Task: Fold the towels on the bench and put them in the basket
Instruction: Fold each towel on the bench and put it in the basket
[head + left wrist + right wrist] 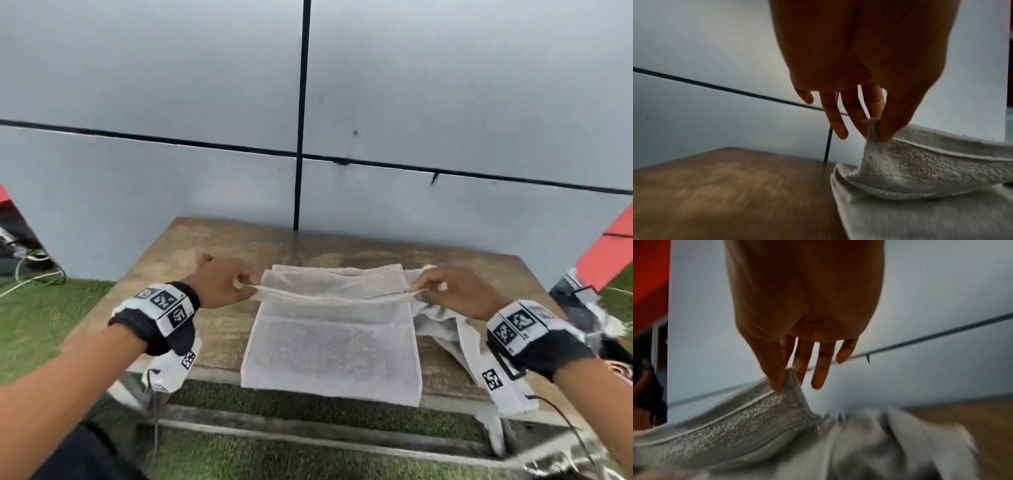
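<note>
A white towel [332,346] lies spread on the wooden bench [219,260], its near end hanging over the front edge. My left hand [239,286] pinches the towel's left corner [873,129] between thumb and forefinger, lifted above the bench. My right hand [426,287] pinches the opposite corner [787,379] the same way. The held edge stretches taut between both hands over the towel's middle. A second white towel [445,329] lies crumpled under my right hand, draping off the bench's right front. No basket is in view.
A grey panelled wall [205,102] with black seams stands right behind the bench. Green turf [41,325] surrounds it. Cables [30,270] lie on the ground at left. A red panel [609,253] and dark gear [579,301] stand at right.
</note>
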Tool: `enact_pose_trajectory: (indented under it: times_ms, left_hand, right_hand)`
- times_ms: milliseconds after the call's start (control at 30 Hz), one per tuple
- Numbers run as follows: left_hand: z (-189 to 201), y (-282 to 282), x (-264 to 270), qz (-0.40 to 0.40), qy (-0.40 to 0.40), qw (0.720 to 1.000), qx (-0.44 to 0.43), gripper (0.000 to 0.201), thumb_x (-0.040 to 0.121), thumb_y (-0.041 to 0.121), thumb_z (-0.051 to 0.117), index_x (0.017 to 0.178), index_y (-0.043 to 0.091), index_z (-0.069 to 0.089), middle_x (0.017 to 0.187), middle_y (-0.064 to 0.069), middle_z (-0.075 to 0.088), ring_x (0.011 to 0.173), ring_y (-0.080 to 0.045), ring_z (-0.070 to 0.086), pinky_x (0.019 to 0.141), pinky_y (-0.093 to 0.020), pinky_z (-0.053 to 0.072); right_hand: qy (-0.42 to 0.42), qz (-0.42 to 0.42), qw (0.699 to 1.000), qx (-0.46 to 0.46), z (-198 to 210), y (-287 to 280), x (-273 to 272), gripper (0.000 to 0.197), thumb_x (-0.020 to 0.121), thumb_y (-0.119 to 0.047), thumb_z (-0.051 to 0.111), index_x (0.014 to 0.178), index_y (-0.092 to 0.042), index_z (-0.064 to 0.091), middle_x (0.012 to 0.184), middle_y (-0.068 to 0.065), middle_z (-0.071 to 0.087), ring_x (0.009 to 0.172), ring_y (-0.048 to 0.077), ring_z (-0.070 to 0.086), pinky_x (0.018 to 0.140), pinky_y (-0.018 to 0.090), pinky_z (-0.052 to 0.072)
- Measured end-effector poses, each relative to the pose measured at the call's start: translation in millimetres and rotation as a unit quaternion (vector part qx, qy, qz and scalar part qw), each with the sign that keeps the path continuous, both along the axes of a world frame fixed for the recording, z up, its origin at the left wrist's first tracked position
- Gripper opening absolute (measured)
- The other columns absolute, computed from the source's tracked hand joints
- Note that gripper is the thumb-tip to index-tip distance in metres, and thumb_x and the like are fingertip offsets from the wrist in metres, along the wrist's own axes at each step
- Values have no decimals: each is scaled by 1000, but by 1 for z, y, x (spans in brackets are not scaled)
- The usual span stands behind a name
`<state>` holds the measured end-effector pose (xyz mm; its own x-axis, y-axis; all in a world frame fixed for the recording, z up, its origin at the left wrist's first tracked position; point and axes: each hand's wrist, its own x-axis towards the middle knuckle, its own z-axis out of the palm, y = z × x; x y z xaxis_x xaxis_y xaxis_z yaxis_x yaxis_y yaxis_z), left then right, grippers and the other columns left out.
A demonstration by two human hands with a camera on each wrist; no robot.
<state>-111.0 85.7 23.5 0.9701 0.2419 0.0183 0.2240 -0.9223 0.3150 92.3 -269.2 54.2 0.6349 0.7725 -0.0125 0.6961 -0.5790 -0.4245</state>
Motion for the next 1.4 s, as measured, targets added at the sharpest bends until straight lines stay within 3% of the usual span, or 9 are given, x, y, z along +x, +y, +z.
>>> enact_pose_trajectory:
  times_ms: [133,267,400,600,733,967,1067,1267,1400]
  left_hand:
    - [-59,-17,-15,-28,106,992,68,12,86,43,58,93,37,66,94,23,60,103,-5,54,96,-36,11]
    - [-80,-26,-16,-15,97,992,76,12,87,39,59,97,39,66,71,26,45,91,-3,48,102,-38,10]
    - [-82,-23,4,9,68,991,115,12,85,41,60,93,37,68,84,23,59,97,-6,55,99,-39,15]
    - [-82,-4,58,29,59,990,124,10,84,39,61,84,32,68,87,18,62,96,-10,55,100,-42,13]
    - [-82,2,81,37,53,990,125,10,84,40,62,84,32,68,89,18,66,95,-11,56,99,-42,14]
    - [-80,1,78,39,39,991,124,18,89,24,55,89,33,71,90,13,69,92,-12,55,90,-37,9]
    - [-67,-10,62,39,-19,990,138,17,91,31,55,96,37,70,94,15,68,94,-12,57,91,-34,9]
    - [-68,-26,18,24,-102,987,120,6,84,31,67,87,32,72,90,14,70,87,-13,59,94,-34,16]
    - [-86,-32,6,-10,-118,983,140,3,80,24,71,79,26,74,80,8,71,73,-17,63,90,-40,35]
  right_hand:
    - [9,7,995,-102,-72,-8,-20,9,78,-32,72,81,-41,70,85,-22,66,85,-2,57,95,38,39]
    - [-62,12,989,-136,-106,-9,-27,12,81,-35,67,90,-41,70,78,-31,46,82,-9,41,96,35,30]
    - [-113,-23,984,-134,-111,1,-11,14,83,-42,63,95,-42,70,102,-25,63,116,7,46,95,39,24]
    - [-108,-80,983,-127,-108,26,34,13,84,-38,63,94,-39,71,84,-20,60,111,12,47,96,40,27]
    - [-96,-104,982,-128,-106,35,52,12,84,-38,63,94,-39,70,99,-14,67,114,14,47,100,40,25]
    - [-92,-100,987,-86,-105,25,48,9,85,-36,61,90,-40,68,92,-17,64,105,11,54,94,37,25]
    - [-125,-95,987,-28,-98,14,38,10,85,-31,63,87,-38,68,95,-17,66,101,11,55,85,33,22]
    - [-164,-69,984,-15,-94,-17,8,11,80,-28,69,88,-35,72,103,-11,68,102,18,58,83,35,28]
    - [-187,-65,980,-14,-108,-27,-6,15,80,-26,69,91,-36,73,98,-12,68,97,18,60,83,39,33]
